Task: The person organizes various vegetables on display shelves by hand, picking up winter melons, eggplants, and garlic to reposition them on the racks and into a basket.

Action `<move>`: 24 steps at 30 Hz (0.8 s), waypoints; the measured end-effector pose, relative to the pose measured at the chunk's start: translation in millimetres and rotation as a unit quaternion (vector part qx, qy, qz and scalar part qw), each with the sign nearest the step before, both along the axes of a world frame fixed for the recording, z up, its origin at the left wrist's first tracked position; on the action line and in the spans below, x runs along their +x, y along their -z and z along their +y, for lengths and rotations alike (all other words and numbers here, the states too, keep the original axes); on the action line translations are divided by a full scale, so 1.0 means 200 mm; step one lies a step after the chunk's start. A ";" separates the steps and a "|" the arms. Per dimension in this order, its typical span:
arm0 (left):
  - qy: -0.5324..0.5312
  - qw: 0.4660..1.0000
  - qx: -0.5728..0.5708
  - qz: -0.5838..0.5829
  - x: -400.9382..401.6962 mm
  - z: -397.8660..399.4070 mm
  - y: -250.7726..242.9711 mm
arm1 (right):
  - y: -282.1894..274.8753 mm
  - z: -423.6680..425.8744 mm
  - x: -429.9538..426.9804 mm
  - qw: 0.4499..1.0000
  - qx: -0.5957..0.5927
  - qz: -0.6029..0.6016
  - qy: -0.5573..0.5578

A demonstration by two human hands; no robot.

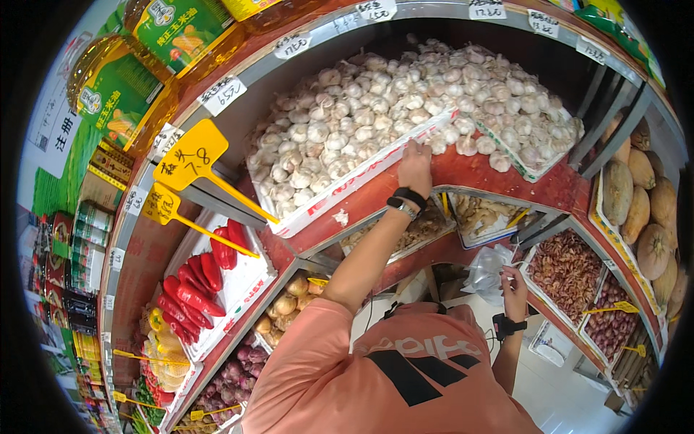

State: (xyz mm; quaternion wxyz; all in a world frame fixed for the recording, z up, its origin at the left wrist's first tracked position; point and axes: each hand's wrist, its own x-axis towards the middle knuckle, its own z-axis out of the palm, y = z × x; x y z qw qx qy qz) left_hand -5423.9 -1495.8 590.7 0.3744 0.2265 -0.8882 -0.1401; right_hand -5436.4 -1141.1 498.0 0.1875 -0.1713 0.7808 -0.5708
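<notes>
Many white garlic bulbs (347,119) fill a white foam box (347,187) with red print on the shelf before me. My left hand (415,169) reaches out to the front rim of this box, near its right end. Its fingertips meet the rim beside the nearest bulbs, and whether they grip anything is hidden. Low on the right, my right hand (512,293) holds a clear plastic bag (487,274) by its upper edge. The bag hangs loosely and looks empty. A few loose garlic bulbs (499,161) lie on the red shelf to the right of my left hand.
A second foam box (515,160) of garlic stands at the right. Ginger (480,211), shallots (612,314) and pumpkins (653,249) lie beyond it. Left are red peppers (192,290), onions (287,304) and a yellow price tag (191,154) jutting over the shelf. Oil bottles (124,92) line the upper shelf.
</notes>
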 end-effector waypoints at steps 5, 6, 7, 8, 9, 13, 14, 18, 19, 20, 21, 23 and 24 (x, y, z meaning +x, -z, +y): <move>0.011 0.999 0.033 -0.002 0.03 0.00 -0.06 | 0.07 0.04 0.00 1.000 0.004 0.002 -0.001; 0.016 0.999 0.040 -0.029 0.05 0.01 -0.11 | 0.08 0.06 0.00 1.000 0.007 0.012 0.008; 0.034 0.999 0.023 0.009 0.07 -0.10 -0.05 | 0.06 0.05 -0.02 1.000 0.005 0.011 0.006; -0.028 0.999 -0.011 0.012 0.10 -0.10 -0.21 | 0.03 0.07 -0.06 0.999 0.017 0.027 0.008; -0.158 0.985 0.041 -0.060 0.13 -0.18 -0.30 | 0.00 0.07 -0.07 0.999 0.029 0.040 0.003; -0.238 0.930 -0.021 -0.280 0.34 -0.61 -0.43 | -0.01 0.03 -0.09 0.998 0.025 0.048 -0.019; -0.205 0.929 -0.045 -0.306 0.38 -0.68 -0.37 | 0.03 0.04 -0.08 0.997 0.034 0.073 -0.018; -0.200 0.901 -0.074 -0.379 0.35 -0.63 -0.34 | 0.03 0.03 -0.05 0.996 0.038 0.071 -0.026; -0.196 0.902 -0.075 -0.378 0.33 -0.63 -0.35 | 0.02 0.01 -0.05 0.996 0.045 0.071 -0.034; -0.190 0.904 -0.041 -0.381 0.31 -0.64 -0.37 | 0.00 -0.01 -0.05 0.995 0.051 0.070 -0.040; -0.183 0.905 -0.007 -0.384 0.29 -0.66 -0.38 | -0.01 -0.02 -0.05 0.995 0.053 0.070 -0.036; -0.157 0.924 -0.013 -0.348 0.32 -0.73 -0.33 | -0.02 -0.04 -0.06 0.994 0.066 0.079 -0.047; -0.162 0.924 -0.019 -0.345 0.34 -0.73 -0.33 | -0.04 -0.05 -0.06 0.993 0.069 0.077 -0.050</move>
